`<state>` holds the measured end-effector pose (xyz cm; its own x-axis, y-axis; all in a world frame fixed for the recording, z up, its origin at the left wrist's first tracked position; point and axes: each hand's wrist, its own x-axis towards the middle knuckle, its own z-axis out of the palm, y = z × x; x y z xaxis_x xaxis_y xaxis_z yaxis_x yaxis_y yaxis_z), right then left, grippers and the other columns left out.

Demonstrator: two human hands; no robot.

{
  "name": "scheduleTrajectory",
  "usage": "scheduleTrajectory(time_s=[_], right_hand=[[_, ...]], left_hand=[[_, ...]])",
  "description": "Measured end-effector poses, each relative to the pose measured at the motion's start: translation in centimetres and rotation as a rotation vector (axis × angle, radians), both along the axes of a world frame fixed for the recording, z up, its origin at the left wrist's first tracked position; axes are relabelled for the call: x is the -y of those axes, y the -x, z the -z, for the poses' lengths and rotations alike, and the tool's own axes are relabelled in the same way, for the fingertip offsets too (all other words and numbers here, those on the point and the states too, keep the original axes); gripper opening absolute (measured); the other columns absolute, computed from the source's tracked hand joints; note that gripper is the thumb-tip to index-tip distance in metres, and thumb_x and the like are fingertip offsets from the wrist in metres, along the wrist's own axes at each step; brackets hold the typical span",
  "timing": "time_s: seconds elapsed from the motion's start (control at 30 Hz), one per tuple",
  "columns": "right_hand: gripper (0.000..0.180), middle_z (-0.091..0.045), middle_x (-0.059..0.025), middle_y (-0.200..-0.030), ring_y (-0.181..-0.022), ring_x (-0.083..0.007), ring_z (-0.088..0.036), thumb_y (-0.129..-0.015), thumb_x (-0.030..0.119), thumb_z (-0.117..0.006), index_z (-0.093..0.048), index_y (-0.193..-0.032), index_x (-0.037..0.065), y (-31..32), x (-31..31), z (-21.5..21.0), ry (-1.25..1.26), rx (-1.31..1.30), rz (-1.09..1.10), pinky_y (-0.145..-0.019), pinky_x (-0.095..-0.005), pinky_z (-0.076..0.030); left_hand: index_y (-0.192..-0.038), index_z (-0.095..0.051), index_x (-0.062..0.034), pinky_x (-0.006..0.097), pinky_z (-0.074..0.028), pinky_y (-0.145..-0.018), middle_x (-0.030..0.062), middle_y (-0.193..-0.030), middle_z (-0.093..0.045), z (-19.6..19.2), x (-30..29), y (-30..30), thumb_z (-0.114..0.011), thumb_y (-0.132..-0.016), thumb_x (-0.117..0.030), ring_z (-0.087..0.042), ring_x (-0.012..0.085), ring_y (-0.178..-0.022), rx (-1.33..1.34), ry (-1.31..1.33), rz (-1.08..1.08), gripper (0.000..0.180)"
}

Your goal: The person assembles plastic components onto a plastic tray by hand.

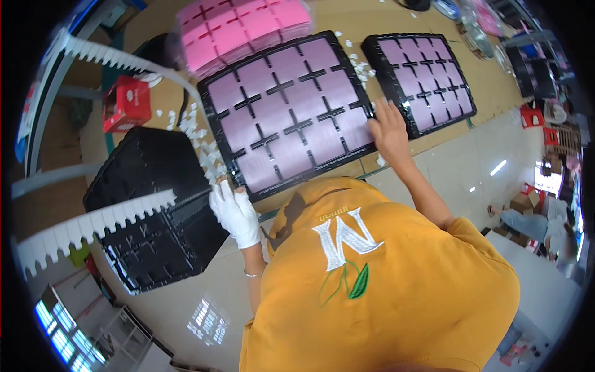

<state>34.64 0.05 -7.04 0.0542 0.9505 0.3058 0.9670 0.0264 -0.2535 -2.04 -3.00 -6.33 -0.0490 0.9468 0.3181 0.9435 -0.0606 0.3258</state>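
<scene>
A large black tray lies in front of me, its face covered by a lilac sheet with black cross-shaped slots showing through. My left hand, in a white glove with bare fingertips, is at the tray's near left corner, finger and thumb closed on the rim. At the right edge, my bare right hand rests with fingers stretched out and thumb over the sheet. Just beyond those fingers lies a second black tray with a similar lilac sheet.
Behind the tray sits a stack of pink slotted sheets. To my left are empty black trays, a red box and a rack with white toothed strips. White scraps litter the table. A person is far right.
</scene>
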Motion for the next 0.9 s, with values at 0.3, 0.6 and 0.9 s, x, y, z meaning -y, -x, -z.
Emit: scheduleTrajectory(time_s=[0.3, 0.6, 0.9], right_hand=[[0.059, -0.035, -0.0169, -0.140, -0.133, -0.0403, -0.022, -0.083, 0.044, -0.053, -0.049, -0.125, 0.003, 2.6, 3.0, -1.0, 0.166, 0.218, -0.141, -0.105, -0.0582, -0.016], [0.047, -0.036, -0.0157, -0.140, -0.134, -0.0422, -0.020, -0.084, 0.037, -0.054, -0.059, -0.113, 0.000, 1.9, -0.5, -3.2, 0.150, 0.177, -0.115, -0.105, -0.0595, -0.014], [0.050, -0.040, -0.0130, -0.138, -0.135, -0.0371, -0.022, -0.084, 0.046, -0.052, -0.060, -0.116, 0.007, 3.3, -15.0, -1.0, -0.121, 0.195, -0.285, -0.105, -0.0586, -0.016]], left_hand=[[-0.127, -0.053, -0.0157, 0.058, -0.020, -0.104, 0.0178, -0.142, -0.033, -0.1, -0.9, -1.6, -0.049, -0.082, -0.054, -0.029, 0.0450, -0.126, -0.441, 0.277, 0.184, 0.059], [-0.110, -0.062, -0.0133, 0.062, -0.027, -0.098, 0.0180, -0.139, -0.035, -2.2, -2.1, -1.7, -0.054, -0.082, -0.043, -0.024, 0.0454, -0.131, -0.313, 0.295, 0.097, 0.042], [-0.117, -0.057, -0.0107, 0.056, -0.024, -0.103, 0.0126, -0.135, -0.043, -2.9, -16.6, -3.5, -0.056, -0.082, -0.041, -0.034, 0.0411, -0.125, -0.314, 0.028, 0.317, 0.047]])
